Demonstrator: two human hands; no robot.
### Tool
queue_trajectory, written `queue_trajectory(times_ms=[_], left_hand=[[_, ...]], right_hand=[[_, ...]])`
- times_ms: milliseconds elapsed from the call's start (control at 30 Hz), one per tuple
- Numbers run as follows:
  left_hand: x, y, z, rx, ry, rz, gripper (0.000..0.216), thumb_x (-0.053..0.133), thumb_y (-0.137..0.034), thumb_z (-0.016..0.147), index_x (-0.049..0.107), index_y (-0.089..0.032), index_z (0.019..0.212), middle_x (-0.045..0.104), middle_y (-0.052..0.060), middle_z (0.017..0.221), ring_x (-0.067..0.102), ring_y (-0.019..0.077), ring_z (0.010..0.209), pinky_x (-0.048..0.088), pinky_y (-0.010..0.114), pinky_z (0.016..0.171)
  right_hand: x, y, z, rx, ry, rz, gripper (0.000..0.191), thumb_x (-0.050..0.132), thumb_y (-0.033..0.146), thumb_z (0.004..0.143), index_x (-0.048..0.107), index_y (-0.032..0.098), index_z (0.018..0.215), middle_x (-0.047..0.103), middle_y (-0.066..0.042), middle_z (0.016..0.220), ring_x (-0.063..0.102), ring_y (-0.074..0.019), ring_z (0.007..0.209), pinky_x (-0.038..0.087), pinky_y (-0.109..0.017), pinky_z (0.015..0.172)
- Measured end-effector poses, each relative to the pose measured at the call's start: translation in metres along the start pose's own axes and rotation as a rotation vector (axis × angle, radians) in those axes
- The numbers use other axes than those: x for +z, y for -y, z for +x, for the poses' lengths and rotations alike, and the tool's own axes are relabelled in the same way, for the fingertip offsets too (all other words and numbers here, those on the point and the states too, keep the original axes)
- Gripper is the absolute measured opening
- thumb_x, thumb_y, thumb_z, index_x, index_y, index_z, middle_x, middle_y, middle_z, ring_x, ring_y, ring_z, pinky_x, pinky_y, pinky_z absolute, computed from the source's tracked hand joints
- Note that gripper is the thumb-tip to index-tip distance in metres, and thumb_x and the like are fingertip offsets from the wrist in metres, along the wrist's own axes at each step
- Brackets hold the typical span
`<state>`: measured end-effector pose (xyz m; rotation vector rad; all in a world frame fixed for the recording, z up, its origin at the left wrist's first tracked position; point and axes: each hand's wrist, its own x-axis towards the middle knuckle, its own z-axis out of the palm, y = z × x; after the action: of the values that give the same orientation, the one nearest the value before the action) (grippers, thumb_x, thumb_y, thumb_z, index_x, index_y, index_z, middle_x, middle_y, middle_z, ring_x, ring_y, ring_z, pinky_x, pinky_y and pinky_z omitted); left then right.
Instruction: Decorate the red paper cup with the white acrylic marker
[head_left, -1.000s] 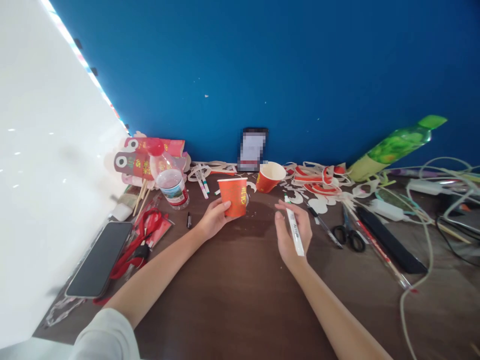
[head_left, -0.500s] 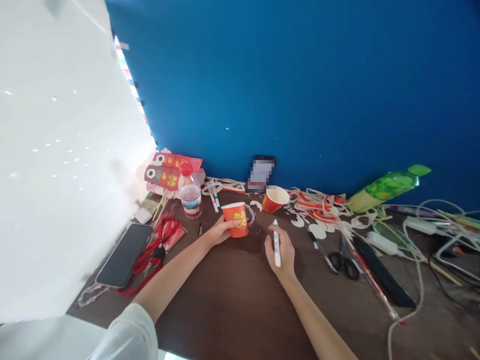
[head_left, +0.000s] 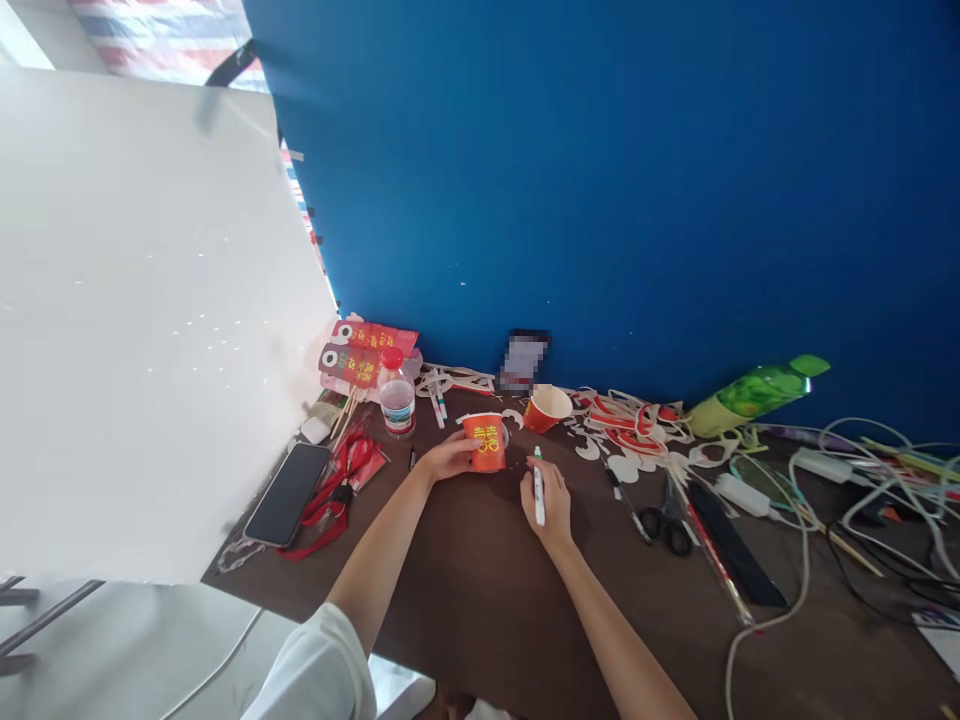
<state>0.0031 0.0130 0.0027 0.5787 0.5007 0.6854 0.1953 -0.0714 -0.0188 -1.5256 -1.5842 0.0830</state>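
Observation:
My left hand point(head_left: 448, 457) is closed around the left side of a red paper cup point(head_left: 486, 455) with yellow characters on its front. The cup is nearly upright over the dark table, and a roll of tape point(head_left: 506, 438) shows partly behind its right side. In my right hand point(head_left: 553, 500) is a white marker point(head_left: 538, 495) with a green tip end pointing away from me. A second red paper cup point(head_left: 546, 410), tilted with its white inside showing, lies behind the two hands. White paper cut-outs point(head_left: 624, 466) are scattered to its right.
On the left lie a phone point(head_left: 287, 494), red scissors point(head_left: 351, 458) and a red-capped bottle point(head_left: 397, 405). To the right are black-handled scissors point(head_left: 666, 530), a pen point(head_left: 630, 508), paper strips point(head_left: 630, 420), a green bottle point(head_left: 757, 395) and tangled white cables point(head_left: 806, 570). A blue partition point(head_left: 585, 180) stands behind.
The held cup has turned so its yellow characters face me more squarely, and less of the tape shows. The camera view has shifted left and slightly up. Both hands keep their holds.

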Motion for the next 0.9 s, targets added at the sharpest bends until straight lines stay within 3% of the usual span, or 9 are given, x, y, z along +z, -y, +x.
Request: queue_trajectory(times_ms=[200,333,633,767,900], left_hand=[[0.004,-0.001,-0.007,0.067,-0.056,-0.075,0.047,0.073,-0.022,0.068,0.058,-0.016,0.112,0.070,0.009,0.100,0.068,0.0257,0.093,0.043,0.054,0.100],[0.003,0.005,-0.012,0.166,-0.147,-0.119,0.045,0.073,-0.027,0.067,0.058,-0.016,0.108,0.070,0.006,0.097,0.067,0.0226,0.095,0.044,0.044,0.102],[0.000,0.008,-0.005,0.162,-0.313,-0.141,0.037,0.066,-0.037,0.075,0.059,-0.014,0.103,0.071,0.006,0.093,0.068,0.0198,0.091,0.051,0.035,0.095],[0.003,0.010,-0.004,0.177,-0.328,-0.145,0.036,0.068,-0.035,0.075,0.059,-0.016,0.103,0.071,0.004,0.092,0.069,0.0171,0.085,0.052,0.033,0.091],[0.007,0.014,-0.004,0.212,-0.329,-0.151,0.036,0.070,-0.034,0.073,0.059,-0.014,0.101,0.071,0.006,0.090,0.069,0.0180,0.085,0.053,0.033,0.090]], right_hand=[[-0.007,0.003,-0.004,0.107,-0.026,0.107,0.022,0.047,0.027,0.081,0.061,0.016,0.095,0.067,-0.009,0.089,0.065,-0.0198,0.087,0.054,-0.036,0.084],[-0.017,0.007,-0.014,0.205,-0.070,0.188,0.026,0.045,0.035,0.085,0.061,0.015,0.093,0.068,-0.008,0.082,0.067,-0.0172,0.078,0.054,-0.031,0.078],[-0.013,0.005,-0.010,0.462,-0.223,0.314,0.037,0.046,0.047,0.083,0.059,0.013,0.092,0.057,0.000,0.063,0.051,-0.0104,0.053,0.043,-0.022,0.052],[-0.015,0.002,-0.008,0.504,-0.288,0.370,0.037,0.051,0.048,0.079,0.058,0.013,0.091,0.056,0.000,0.063,0.048,-0.0094,0.050,0.041,-0.021,0.048],[-0.019,0.002,-0.005,0.487,-0.248,0.457,0.034,0.055,0.046,0.076,0.059,0.013,0.084,0.055,0.000,0.058,0.050,-0.0101,0.050,0.043,-0.021,0.048]])
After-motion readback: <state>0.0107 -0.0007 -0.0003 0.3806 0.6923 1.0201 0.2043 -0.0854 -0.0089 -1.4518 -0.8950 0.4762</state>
